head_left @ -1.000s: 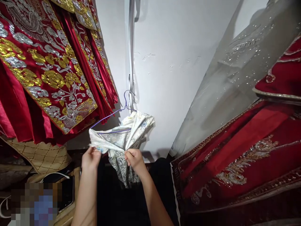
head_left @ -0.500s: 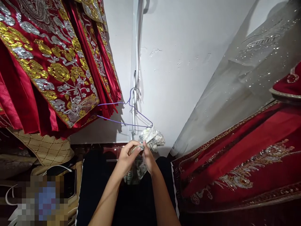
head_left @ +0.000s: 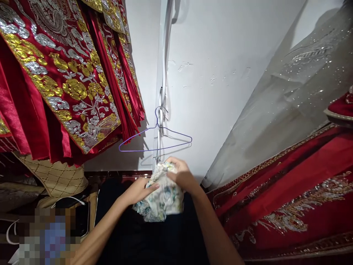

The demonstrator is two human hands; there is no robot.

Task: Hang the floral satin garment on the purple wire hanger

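Note:
A crumpled white garment (head_left: 165,198) with a green and blue floral print hangs between my two hands, over my dark-clothed lap. My left hand (head_left: 142,189) pinches its left side, thumb lying on the cloth. Gripping the upper right part of it is my right hand (head_left: 180,175), its fingers bent over the top edge. What kind of garment it is I cannot tell. Just above, a purple wire hanger (head_left: 156,149) hangs by its hook on a white upright strip (head_left: 162,55), apart from the cloth.
Red garments (head_left: 79,88) with gold and silver embroidery hang at upper left. A pale sparkly gown (head_left: 264,110) and a red embroidered garment (head_left: 289,184) fill the right. A quilted beige item (head_left: 55,175) and a dark phone-like object (head_left: 79,215) lie at lower left.
The floral cloth has come away from the hanger's right end and moved down toward my lap, spreading wider. My hands have moved apart on it. The hanger has swung to face me.

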